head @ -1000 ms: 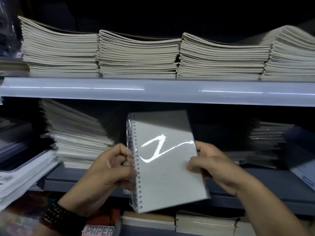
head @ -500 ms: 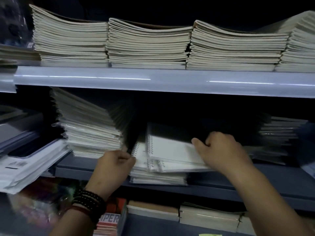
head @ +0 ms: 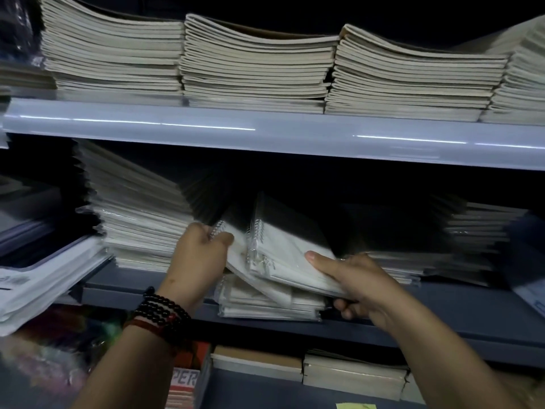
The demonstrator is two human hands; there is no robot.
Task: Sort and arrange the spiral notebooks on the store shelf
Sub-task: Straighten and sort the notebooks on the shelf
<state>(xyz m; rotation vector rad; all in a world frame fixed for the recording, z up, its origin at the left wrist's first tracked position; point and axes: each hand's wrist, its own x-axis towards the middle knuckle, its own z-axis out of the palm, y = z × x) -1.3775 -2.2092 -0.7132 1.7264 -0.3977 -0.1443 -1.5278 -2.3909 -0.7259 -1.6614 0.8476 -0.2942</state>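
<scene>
Spiral notebooks held at a tilt on the shelf.
The left hand gripped their wire-bound edge; the right hand pinched the opposite edge, thumb on top and fingers beneath. A flat pile lay under them, and a taller stack stood just left of the left hand.

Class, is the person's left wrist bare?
No, dark bead bracelets circle the wrist below the left hand gripping the spiral notebooks.

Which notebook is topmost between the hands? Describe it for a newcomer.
On the middle shelf, below the pale shelf edge, a plastic-wrapped pile sits between the left hand and right hand. The top spiral notebook alone has the right thumb on its cover, and tilts up with its coil leftward.
</scene>
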